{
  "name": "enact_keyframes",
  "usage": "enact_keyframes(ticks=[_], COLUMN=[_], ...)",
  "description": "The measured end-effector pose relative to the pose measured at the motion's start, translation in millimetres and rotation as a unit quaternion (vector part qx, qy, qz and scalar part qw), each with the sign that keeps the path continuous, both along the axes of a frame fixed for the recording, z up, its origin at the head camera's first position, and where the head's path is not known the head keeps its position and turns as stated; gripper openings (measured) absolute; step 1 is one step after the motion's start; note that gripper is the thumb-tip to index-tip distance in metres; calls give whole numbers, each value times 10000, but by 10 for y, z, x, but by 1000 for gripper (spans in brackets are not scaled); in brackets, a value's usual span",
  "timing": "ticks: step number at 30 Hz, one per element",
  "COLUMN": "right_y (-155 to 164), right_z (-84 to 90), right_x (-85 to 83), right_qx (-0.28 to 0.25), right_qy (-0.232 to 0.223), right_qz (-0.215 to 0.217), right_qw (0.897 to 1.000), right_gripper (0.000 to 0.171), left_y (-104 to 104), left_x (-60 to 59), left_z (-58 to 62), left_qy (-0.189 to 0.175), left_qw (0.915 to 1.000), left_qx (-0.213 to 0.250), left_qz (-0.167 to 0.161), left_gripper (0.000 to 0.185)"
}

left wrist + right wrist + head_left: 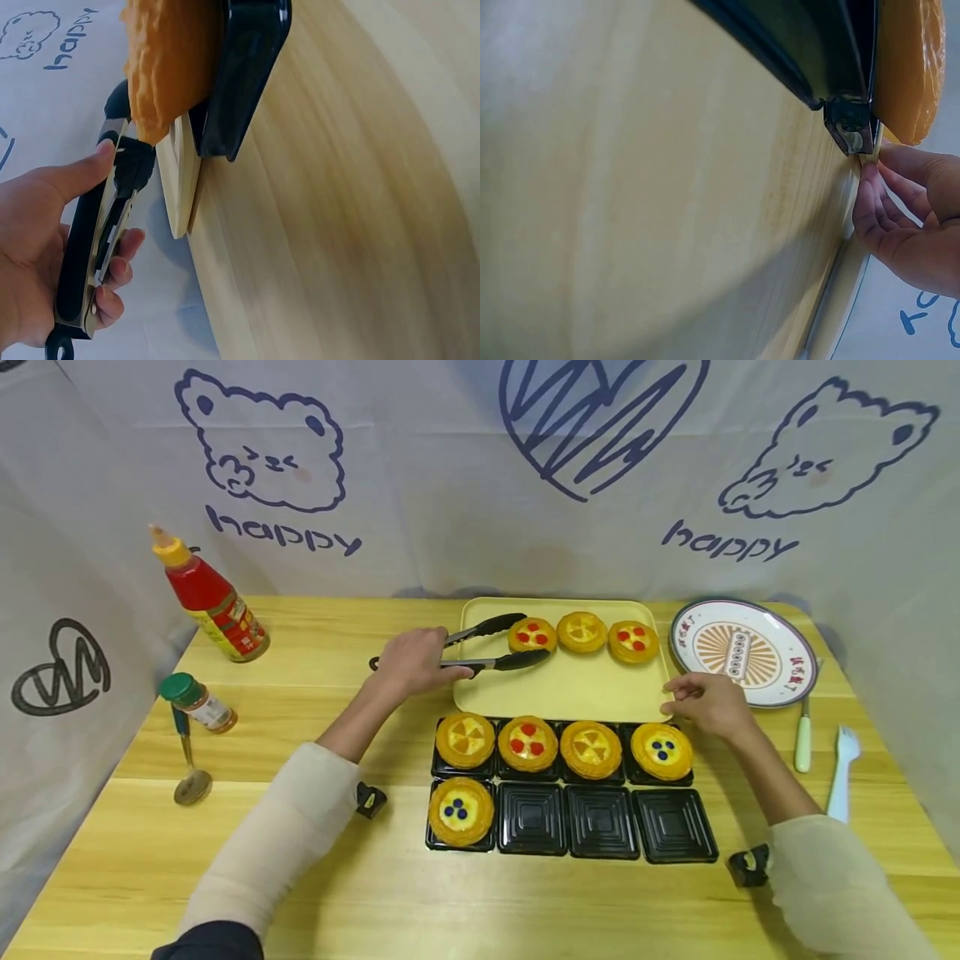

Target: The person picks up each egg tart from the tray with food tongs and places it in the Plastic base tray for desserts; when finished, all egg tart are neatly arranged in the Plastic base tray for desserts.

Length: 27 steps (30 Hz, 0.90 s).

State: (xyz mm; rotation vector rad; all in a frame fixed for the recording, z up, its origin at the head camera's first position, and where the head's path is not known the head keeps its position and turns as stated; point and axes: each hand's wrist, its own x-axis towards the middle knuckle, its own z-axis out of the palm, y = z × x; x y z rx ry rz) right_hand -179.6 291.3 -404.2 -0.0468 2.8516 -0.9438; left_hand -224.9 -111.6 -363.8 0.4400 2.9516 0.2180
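Observation:
My left hand (pixel 411 662) (pixel 37 247) grips black-tipped metal tongs (pixel 491 645) (pixel 105 225), whose tips lie apart beside the leftmost of three egg tarts (pixel 532 635) on the yellow tray (pixel 562 689). At the tray's front right corner, my right hand (pixel 708 702) (pixel 911 217) rests with its fingertips on the rim. Below the tray sit black square cups (pixel 602 821) in two rows. The back row holds several tarts (pixel 528 742), and one more tart (pixel 461 810) fills the front left cup.
A red sauce bottle (pixel 210 597), a green-capped jar (pixel 197 701) and a small spoon (pixel 189 768) stand at the left. A patterned plate (pixel 741 651), a knife (pixel 803 735) and a white fork (pixel 841 773) lie at the right. Printed cloth walls surround the wooden table (pixel 300 877).

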Motion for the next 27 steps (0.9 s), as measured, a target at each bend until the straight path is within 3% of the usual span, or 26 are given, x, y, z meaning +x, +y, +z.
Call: enact_keyframes(ticks=[5,11,20,27], right_y=[-8,-9,-3,-5], right_z=[4,6,-2,8], right_x=[2,9,15,11], right_qx=[19,29,23,55], right_qy=[26,33,-56,-62], right_qz=[13,-22,-77,-47], right_qw=[10000,10000,10000,10000], right_gripper=[36,35,34,36], left_y=[-18,-139,-367,-459], left_x=[84,333,1013,1481], left_z=[30,173,390,460], left_qy=[193,528,897,810], left_qw=[9998,9983,9919,9853], left_qx=[-22,67,349,431], left_qz=[19,-238,-825,-1443], left_gripper=[58,55,52,54])
